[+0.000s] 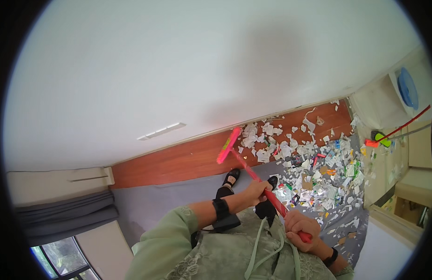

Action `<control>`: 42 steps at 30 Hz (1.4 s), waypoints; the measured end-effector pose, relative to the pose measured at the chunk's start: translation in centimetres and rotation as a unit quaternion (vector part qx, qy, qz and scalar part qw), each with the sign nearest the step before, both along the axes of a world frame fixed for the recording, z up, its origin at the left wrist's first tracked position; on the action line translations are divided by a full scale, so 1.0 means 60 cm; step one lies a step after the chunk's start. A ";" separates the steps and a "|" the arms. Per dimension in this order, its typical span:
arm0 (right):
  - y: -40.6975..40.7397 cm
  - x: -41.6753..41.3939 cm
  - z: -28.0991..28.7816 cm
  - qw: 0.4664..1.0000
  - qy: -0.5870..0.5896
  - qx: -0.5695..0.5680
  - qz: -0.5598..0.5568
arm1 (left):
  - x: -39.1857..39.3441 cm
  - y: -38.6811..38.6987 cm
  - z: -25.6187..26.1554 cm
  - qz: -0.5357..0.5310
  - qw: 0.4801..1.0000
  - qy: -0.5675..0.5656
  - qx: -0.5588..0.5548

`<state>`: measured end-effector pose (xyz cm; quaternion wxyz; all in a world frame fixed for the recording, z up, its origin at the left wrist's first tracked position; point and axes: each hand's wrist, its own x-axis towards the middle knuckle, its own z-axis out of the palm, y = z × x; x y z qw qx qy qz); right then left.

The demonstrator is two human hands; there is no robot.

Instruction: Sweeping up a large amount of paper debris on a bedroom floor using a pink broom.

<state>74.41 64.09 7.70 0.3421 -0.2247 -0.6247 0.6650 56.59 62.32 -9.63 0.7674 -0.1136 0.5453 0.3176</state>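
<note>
Both of my hands grip the red handle (250,170) of a broom. My left hand (258,192) is wrapped around the middle of the handle, and my right hand (301,227) holds it close to its end. The pink broom head (229,145) is against the red-brown wood floor (174,159), near the foot of the white wall. Scraps of white paper (251,134) lie just right of the bristles. A larger spread of mixed litter (321,175), with paper, wrappers and cardboard bits, covers the floor to the right.
Grey sheeting (177,196) covers the floor under my feet. At the right are a red-handled brush (405,122), a green and black item (381,138) and a blue basin (407,87). A dark curtain (69,213) hangs by a window (63,257) on the left.
</note>
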 end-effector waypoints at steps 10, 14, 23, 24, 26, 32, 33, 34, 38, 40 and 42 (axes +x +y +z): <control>0.012 -0.008 -0.112 0.992 -0.012 -0.128 0.006 | -0.031 -0.042 -0.160 0.048 0.996 0.036 -0.061; 0.029 0.044 -0.073 0.993 -0.088 0.033 -0.071 | 0.078 0.044 -0.125 0.004 0.999 -0.006 -0.037; 0.049 0.087 0.074 0.988 -0.078 0.100 -0.089 | 0.174 0.106 0.006 -0.080 0.992 -0.084 0.044; 0.044 0.093 0.079 0.990 -0.063 0.087 -0.092 | 0.168 0.101 0.025 -0.039 0.991 -0.122 0.039; 0.033 0.099 0.071 0.990 -0.035 0.049 -0.129 | 0.142 0.093 0.039 0.010 0.983 -0.185 0.013; 0.032 0.045 -0.036 0.995 0.007 -0.009 -0.095 | 0.007 0.007 -0.050 0.072 0.991 -0.110 0.003; 0.032 0.027 -0.063 0.996 0.016 -0.019 -0.085 | -0.017 -0.003 -0.072 0.090 0.993 -0.078 -0.008; 0.030 0.015 -0.087 0.996 0.023 -0.029 -0.076 | -0.032 -0.004 -0.092 0.083 0.993 -0.080 -0.009; 0.034 -0.008 -0.138 0.993 0.076 -0.068 -0.062 | -0.045 0.012 -0.147 0.141 0.990 -0.031 -0.001; 0.034 0.006 -0.146 0.994 0.036 -0.005 -0.106 | -0.024 0.039 -0.151 0.140 0.990 -0.028 0.014; 0.033 0.034 -0.131 0.991 0.034 -0.011 -0.128 | 0.019 0.067 -0.141 0.064 0.997 -0.049 0.020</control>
